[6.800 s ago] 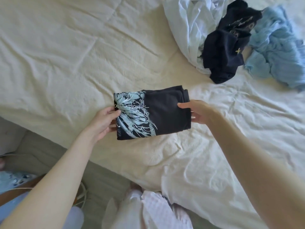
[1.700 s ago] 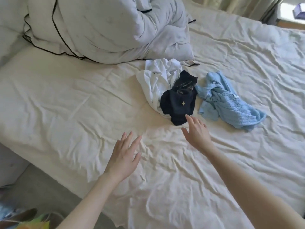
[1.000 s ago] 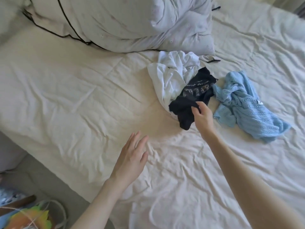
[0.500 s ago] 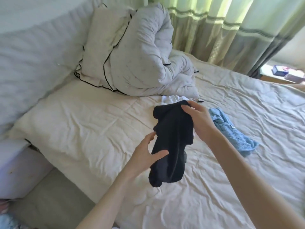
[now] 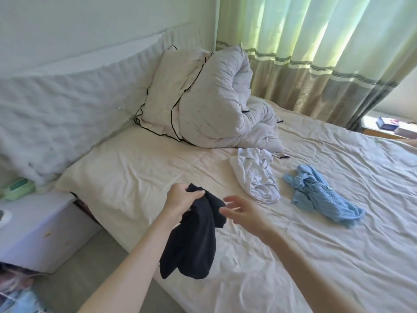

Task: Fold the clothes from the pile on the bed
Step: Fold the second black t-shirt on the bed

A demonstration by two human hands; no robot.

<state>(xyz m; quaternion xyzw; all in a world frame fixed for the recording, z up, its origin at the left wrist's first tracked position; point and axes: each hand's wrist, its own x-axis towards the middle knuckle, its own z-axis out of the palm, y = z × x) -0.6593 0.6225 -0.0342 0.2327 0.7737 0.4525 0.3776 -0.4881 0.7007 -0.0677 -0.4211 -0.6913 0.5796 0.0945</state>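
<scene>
A black garment point(image 5: 194, 240) hangs bunched above the near edge of the bed point(image 5: 140, 177). My left hand point(image 5: 180, 199) grips its top end. My right hand point(image 5: 241, 211) hovers just to the right of the cloth with fingers spread, holding nothing. A crumpled white garment point(image 5: 257, 177) lies on the sheet further back. To its right a light blue knitted garment point(image 5: 316, 195) lies in a loose heap.
A rolled duvet point(image 5: 225, 109) and a pillow point(image 5: 171, 91) lean at the head of the bed. A white bedside cabinet point(image 5: 33, 224) stands at the left. Green curtains point(image 5: 316, 53) hang behind. A wooden surface point(image 5: 388, 129) with small items sits at far right.
My left hand has taken the black garment by its top and my right hand has let go and opened. The garment has come down toward the near bed edge.
</scene>
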